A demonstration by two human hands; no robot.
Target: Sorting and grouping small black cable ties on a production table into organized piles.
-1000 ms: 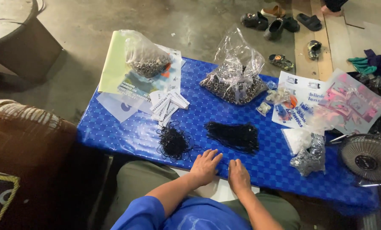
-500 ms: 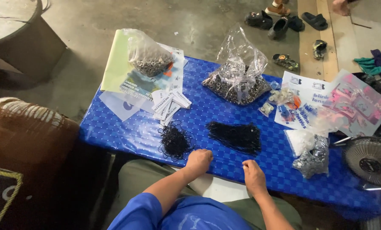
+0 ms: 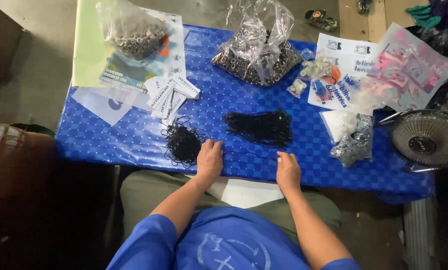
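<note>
Both hands rest flat and empty, the left hand (image 3: 210, 159) touching the tangled black cords (image 3: 183, 143), the right hand (image 3: 287, 171) just below the straight black cord bundle (image 3: 260, 127); single strands are best teased out gently.

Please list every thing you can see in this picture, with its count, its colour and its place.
table cover: one, blue checked, over the whole table
tangled cords: one pile, black, by the left hand
straight cord bundle: one, black, table middle
bags of metal rings: two, clear, far edge
paper tags: several, white, left of middle
printed sheets: several, white, right side
fan: one, dark, right edge
left hand: flat on near edge, beside the tangle
right hand: flat on near edge
</note>
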